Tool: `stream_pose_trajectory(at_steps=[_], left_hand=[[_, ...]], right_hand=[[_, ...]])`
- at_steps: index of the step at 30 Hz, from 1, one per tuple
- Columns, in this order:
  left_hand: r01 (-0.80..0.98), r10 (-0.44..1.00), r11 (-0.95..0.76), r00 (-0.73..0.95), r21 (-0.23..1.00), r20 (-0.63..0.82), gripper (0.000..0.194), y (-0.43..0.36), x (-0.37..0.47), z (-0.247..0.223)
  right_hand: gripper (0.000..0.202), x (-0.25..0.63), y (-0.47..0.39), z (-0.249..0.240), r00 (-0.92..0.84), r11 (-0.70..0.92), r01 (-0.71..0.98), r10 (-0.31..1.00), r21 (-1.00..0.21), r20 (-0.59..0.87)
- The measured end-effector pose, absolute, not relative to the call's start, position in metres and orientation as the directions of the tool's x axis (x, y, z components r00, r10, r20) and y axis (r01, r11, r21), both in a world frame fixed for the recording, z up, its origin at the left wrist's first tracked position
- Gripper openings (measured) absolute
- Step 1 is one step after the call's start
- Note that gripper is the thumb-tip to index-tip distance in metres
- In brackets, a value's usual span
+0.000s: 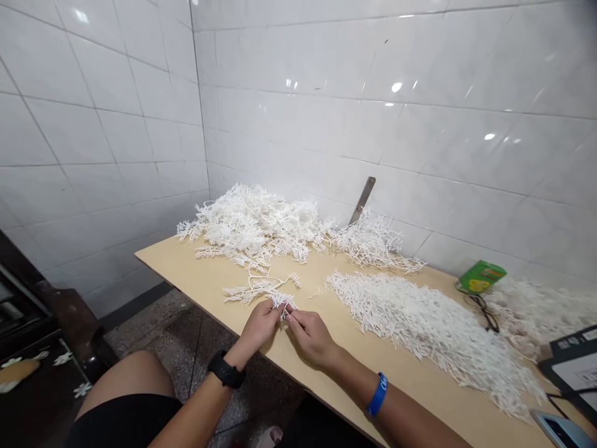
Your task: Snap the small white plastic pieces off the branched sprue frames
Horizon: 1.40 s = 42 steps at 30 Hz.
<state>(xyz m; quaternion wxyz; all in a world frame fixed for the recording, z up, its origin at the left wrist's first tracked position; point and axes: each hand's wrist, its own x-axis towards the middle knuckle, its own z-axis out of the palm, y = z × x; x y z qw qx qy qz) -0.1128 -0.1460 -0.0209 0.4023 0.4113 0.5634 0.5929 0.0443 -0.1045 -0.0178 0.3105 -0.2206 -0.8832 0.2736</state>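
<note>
My left hand (261, 325) is closed in a pinch on a white branching plastic sprig (281, 300) just over the table's front edge. Right beside it, my right hand (310, 336) pinches the sprig's tips, its fingers almost touching the left ones. More white branching pieces (252, 289) lie on the table just behind my hands. Further back rises a large tangled heap of white sprigs (261, 218). To the right spreads a long pile of small loose white pieces (420, 311). The exact parts between my fingertips are too small to make out.
The wooden table (172, 261) runs along a tiled wall. A metal strip (362, 200) leans there. At right are a green box (480, 277), a black cord (487, 314), another white pile (541, 311), a dark-edged device (573, 361) and a phone (562, 430).
</note>
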Motion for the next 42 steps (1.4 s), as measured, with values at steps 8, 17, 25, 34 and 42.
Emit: stream_pose_trajectory(at_steps=[8,17,25,34,42], left_hand=[[-0.344,0.894,-0.091,-0.442,0.934,-0.075,0.046,-0.148,-0.136,-0.011],[-0.449,0.946,-0.015,-0.296,0.894,-0.133,0.046,-0.161,-0.134,-0.001],[-0.355,0.937,0.029,-0.316,0.934,-0.149,0.051,-0.159,-0.137,-0.001],[0.303,0.930,-0.057,-0.331,0.951,0.162,0.056,-0.174,-0.112,-0.007],[0.213,0.907,-0.184,-0.340,0.960,0.249,0.050,-0.185,-0.093,-0.010]], right_hand=[[0.025,0.061,-0.084,-0.017,-0.615,0.781,0.336,0.605,-0.526,0.506],[0.039,0.061,-0.058,-0.023,-0.298,0.285,0.073,0.921,-0.956,0.251],[0.057,0.056,-0.035,-0.042,-0.152,0.152,0.057,0.978,-0.987,0.141],[0.016,0.043,-0.090,-0.016,-0.441,0.078,-0.184,0.884,-0.980,0.153],[0.036,0.044,-0.109,-0.010,-0.713,0.082,-0.176,0.677,-0.981,0.184]])
